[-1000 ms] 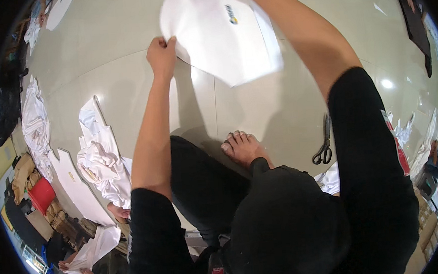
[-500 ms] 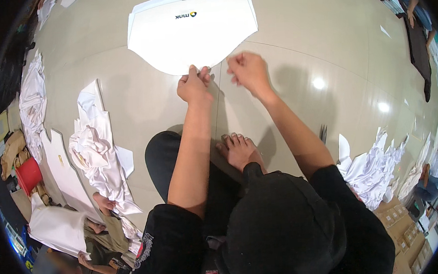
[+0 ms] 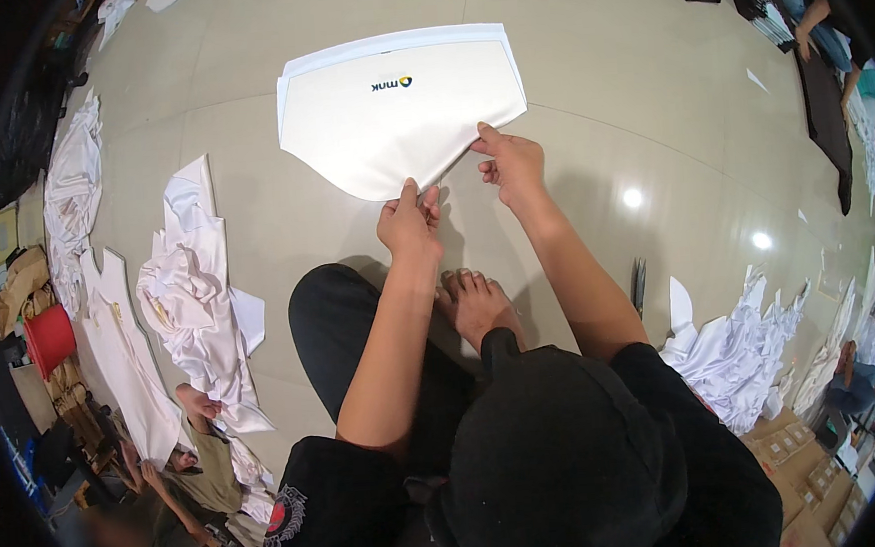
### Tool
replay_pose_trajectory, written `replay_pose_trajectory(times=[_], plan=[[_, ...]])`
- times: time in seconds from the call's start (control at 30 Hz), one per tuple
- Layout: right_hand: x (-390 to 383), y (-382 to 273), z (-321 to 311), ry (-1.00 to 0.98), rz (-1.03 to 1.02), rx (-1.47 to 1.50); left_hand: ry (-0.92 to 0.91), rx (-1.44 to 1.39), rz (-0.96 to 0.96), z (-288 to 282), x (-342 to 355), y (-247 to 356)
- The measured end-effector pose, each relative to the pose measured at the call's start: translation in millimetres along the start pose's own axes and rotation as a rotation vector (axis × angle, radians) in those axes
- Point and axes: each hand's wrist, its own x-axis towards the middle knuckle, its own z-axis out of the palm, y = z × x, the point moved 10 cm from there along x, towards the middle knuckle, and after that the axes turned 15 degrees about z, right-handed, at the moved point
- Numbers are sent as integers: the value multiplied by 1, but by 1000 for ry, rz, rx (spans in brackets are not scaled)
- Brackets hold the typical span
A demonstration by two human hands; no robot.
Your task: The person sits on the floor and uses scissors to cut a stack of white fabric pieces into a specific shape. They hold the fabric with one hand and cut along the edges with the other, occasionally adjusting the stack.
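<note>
A white cut fabric piece [image 3: 388, 116], with a small printed logo and a second layer showing along its far edge, lies on the tiled floor in front of me. My left hand [image 3: 406, 220] pinches its curved near edge. My right hand [image 3: 507, 164] grips the slanted right edge between thumb and finger, the other fingers curled below it. The fabric puckers slightly between them. My bare foot [image 3: 476, 296] is below my hands. Dark scissors [image 3: 639, 286] lie beside my right forearm, partly seen.
Crumpled white fabric [image 3: 184, 299] and flat pieces [image 3: 121, 343] lie left. A co-worker [image 3: 195, 489] sits lower left. More white cloth [image 3: 737, 345], cardboard boxes [image 3: 785, 463] and another person [image 3: 850, 379] are right. Someone's arm [image 3: 813, 20] reaches over dark fabric [image 3: 831, 149] at upper right.
The piece has turned since a second ago, when I held it up, and has since come nearer to me. My right hand has moved up from beside it onto its edge and gripped it.
</note>
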Motion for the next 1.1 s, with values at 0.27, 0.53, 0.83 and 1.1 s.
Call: replay_pose_trajectory(times=[0.27,0.53,0.83,1.1], plan=[[0,2,-10,41,17,144,-29,-55,-99,-16,-13,-2],[7,8,7,-100,80,301,-113,-110,-202,-15,-24,-2],[13,-10,-17,48,-58,117,-138,-11,-197,-27,-26,-10],[-3,1,-54,131,-158,-42,-21,249,-78,-70,-32,-8]])
